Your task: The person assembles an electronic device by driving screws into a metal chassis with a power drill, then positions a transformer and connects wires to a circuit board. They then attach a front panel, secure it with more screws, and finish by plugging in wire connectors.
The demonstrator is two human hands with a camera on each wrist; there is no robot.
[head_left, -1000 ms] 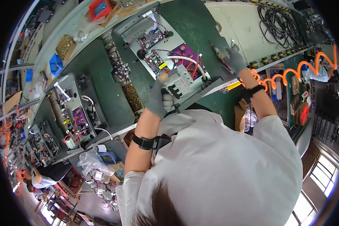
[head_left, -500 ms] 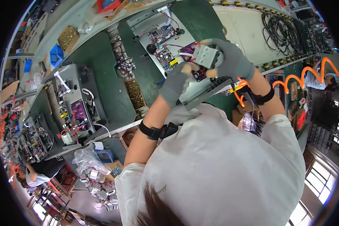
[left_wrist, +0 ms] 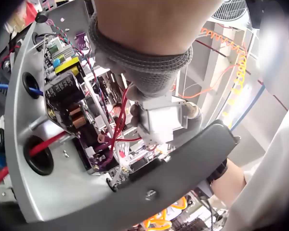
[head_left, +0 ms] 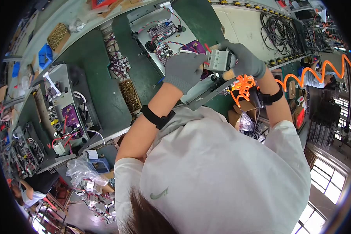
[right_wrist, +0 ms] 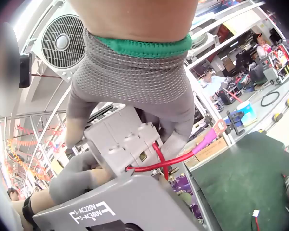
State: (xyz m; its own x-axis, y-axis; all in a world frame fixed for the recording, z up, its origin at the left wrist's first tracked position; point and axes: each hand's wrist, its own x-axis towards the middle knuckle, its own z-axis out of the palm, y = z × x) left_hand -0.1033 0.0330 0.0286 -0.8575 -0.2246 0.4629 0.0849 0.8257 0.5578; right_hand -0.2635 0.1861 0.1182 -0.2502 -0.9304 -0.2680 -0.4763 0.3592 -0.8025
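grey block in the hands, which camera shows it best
The right wrist view: the grey block appears largest there, with red wires at its edge. The head view shows it small, from above; the left wrist view shows a bright, washed-out side.

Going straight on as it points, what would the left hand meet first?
Most likely the grey block in the right hand; the left hand looks near or touching, though depth is unclear.
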